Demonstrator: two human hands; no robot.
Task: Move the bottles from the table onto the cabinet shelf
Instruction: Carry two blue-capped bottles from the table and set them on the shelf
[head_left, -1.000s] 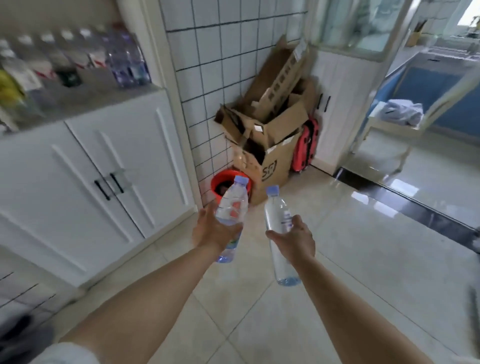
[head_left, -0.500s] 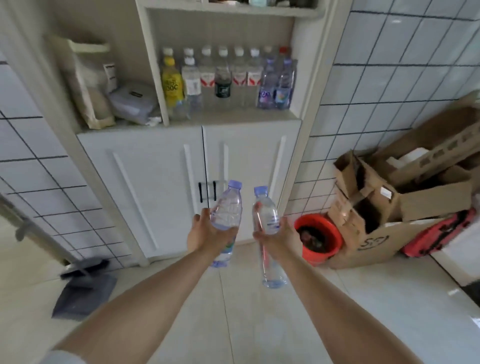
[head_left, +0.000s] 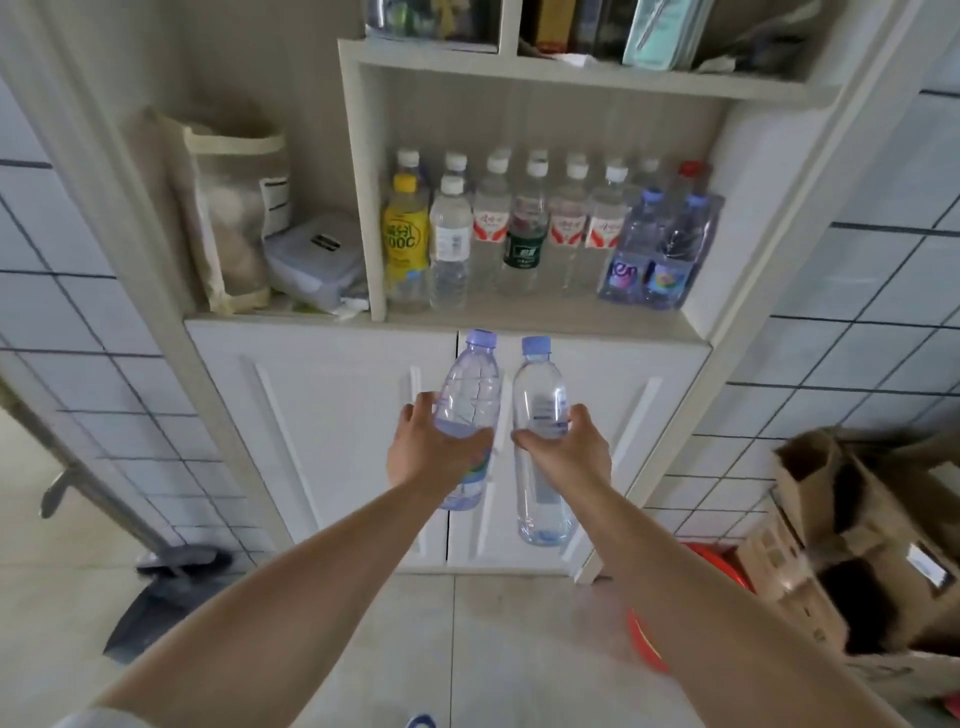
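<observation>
My left hand (head_left: 434, 457) grips tinted bottle (head_left: 467, 410) | right hand (head_left: 569, 454) grips clear bottle (head_left: 537, 441) | both mid-body; likely light, thin-walled, slippery.

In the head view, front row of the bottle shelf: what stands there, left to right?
Yellow drink bottle → clear white-capped bottle → red-labelled bottle → green-labelled bottle → two more red-labelled bottles → wrapped purple pack.
</observation>
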